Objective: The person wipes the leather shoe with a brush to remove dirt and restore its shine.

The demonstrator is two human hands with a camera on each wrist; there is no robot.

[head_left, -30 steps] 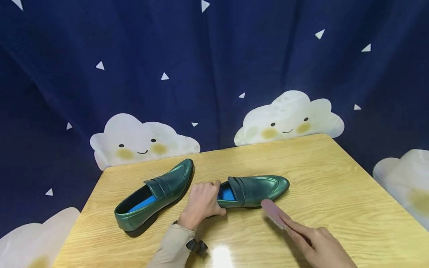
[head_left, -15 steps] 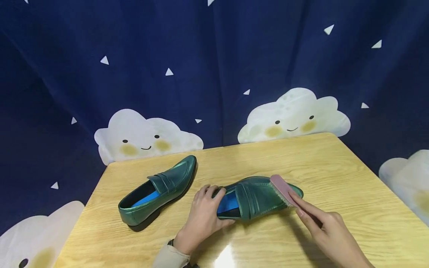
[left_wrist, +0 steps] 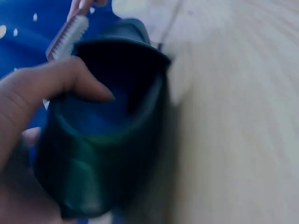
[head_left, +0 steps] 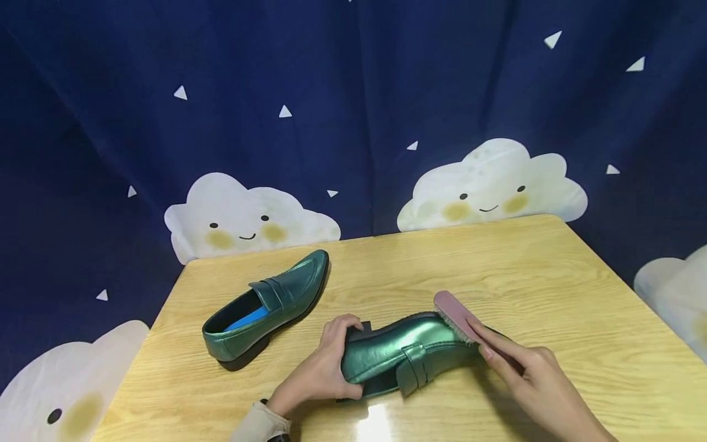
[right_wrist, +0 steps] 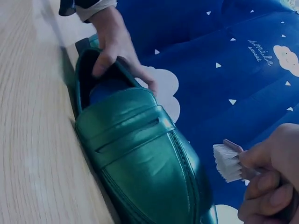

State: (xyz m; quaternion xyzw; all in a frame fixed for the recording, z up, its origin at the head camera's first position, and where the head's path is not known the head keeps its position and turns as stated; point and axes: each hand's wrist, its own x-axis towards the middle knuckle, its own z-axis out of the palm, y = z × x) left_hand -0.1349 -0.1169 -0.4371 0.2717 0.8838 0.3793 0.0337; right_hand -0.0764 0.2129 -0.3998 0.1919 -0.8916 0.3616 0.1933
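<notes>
A metallic green loafer (head_left: 381, 353) is rolled onto its side, its opening turned toward the person. My left hand (head_left: 327, 363) grips it by the heel, with the thumb (left_wrist: 96, 86) hooked into the opening. My right hand (head_left: 538, 377) holds a pink brush (head_left: 454, 313) by its handle. In the head view the brush's white bristles overlap the upturned side of the shoe near the toe. Seen from the right wrist, the bristles (right_wrist: 227, 162) are beside the loafer, facing it. The toe tip is partly hidden behind the brush and right hand.
A matching green loafer (head_left: 270, 310) with a blue insole stands upright at the left of the wooden table (head_left: 497, 264). Behind the table's far edge hangs a dark blue curtain (head_left: 309, 73) with clouds and white triangles.
The left hand has turned the loafer from sole-down onto its side and drawn it nearer. The right hand has brought the brush up from beside the shoe to its toe area.
</notes>
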